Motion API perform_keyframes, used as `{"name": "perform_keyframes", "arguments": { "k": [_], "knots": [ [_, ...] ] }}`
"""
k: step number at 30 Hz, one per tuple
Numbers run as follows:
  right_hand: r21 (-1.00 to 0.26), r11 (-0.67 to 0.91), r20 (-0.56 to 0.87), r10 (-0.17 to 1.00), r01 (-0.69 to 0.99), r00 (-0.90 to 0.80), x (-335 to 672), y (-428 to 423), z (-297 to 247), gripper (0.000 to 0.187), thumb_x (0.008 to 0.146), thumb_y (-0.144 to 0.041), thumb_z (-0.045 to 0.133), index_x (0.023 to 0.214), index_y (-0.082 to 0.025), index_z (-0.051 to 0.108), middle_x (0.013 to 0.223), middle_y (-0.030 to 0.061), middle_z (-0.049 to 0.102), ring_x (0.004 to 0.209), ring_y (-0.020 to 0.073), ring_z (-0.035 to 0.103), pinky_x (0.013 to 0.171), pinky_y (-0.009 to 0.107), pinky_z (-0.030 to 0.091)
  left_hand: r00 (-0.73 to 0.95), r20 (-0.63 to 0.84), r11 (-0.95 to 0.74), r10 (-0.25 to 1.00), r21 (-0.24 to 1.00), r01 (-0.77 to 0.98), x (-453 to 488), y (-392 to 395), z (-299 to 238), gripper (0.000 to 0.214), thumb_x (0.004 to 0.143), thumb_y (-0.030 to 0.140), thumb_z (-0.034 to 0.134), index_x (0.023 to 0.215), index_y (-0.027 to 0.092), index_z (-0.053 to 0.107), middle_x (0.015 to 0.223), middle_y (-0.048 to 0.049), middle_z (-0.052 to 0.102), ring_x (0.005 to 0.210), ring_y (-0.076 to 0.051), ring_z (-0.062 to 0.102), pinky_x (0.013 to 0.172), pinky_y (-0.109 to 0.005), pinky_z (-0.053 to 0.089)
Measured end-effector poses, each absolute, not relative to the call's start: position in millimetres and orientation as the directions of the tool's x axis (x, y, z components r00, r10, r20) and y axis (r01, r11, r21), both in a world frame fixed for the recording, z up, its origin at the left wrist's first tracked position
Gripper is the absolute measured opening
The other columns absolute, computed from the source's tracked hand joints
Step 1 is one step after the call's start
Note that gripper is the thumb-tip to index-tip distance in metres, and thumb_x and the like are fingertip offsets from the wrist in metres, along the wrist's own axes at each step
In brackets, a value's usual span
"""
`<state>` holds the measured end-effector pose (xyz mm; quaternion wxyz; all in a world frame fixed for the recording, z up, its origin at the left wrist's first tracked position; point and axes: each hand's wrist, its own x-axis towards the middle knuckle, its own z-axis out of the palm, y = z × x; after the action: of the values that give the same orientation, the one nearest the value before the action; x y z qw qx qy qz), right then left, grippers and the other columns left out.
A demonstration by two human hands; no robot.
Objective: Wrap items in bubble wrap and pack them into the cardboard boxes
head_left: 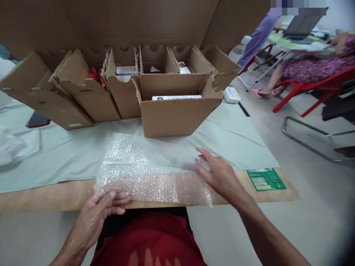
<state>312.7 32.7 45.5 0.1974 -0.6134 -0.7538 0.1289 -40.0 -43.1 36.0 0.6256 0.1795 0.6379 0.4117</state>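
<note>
A clear sheet of bubble wrap (155, 181) lies across the table's front edge, partly over the cloth and partly over bare wood. My left hand (107, 203) is closed on its lower left corner, thumb on top and fingers beneath. At the sheet's right side, my right hand (216, 170) has its index finger and thumb spread apart. Whether those fingers touch the plastic is hard to make out. Just behind the sheet stands an open cardboard bin (169, 118) with a white box (177, 98) in it.
A row of open cardboard bins (95, 98) holding small packages stands behind, before a large cardboard panel (133, 22). Crumpled clear plastic (16, 146) and a dark phone-like object (38, 119) lie left. A green card (266, 179) is at front right. A person sits on a red chair (313, 87).
</note>
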Motion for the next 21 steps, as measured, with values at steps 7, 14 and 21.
{"name": "perform_keyframes", "arguments": {
  "k": [7,14,21],
  "knots": [
    [-0.655,0.033,0.013,0.999,0.754,-0.033,341,79,30,0.035,0.083,-0.032,0.062,0.112,-0.017,0.073,0.071,0.0017,0.072,0.065,0.0201,0.066,0.066,0.034,0.052,-0.099,-0.702,0.696,0.705,0.712,-0.090,-69,-55,40,0.052,0.064,0.059,0.089,0.091,0.015,0.079,0.108,-0.0193,0.080,0.105,-0.039,0.076,0.072,-0.040,0.066],
    [-0.527,0.060,0.180,0.983,0.848,0.043,352,68,27,0.038,0.086,-0.038,0.065,0.119,-0.019,0.071,0.102,0.0110,0.078,0.081,0.0261,0.072,0.080,0.043,0.055,-0.440,-0.258,0.485,0.860,0.682,0.548,-129,-33,63,0.052,0.070,0.072,0.075,0.104,0.033,0.075,0.097,-0.0012,0.081,0.097,-0.032,0.074,0.082,-0.042,0.063],
    [-0.652,0.101,0.201,0.979,0.751,0.043,339,109,31,0.053,0.084,-0.040,0.067,0.131,-0.016,0.062,0.126,0.0176,0.073,0.103,0.0311,0.072,0.086,0.047,0.058,-0.019,0.137,-0.082,0.990,0.689,0.720,-45,77,70,0.066,0.083,0.062,0.062,0.134,0.020,0.064,0.140,-0.0163,0.064,0.106,-0.030,0.070,0.065,-0.032,0.056]
  ]
}}
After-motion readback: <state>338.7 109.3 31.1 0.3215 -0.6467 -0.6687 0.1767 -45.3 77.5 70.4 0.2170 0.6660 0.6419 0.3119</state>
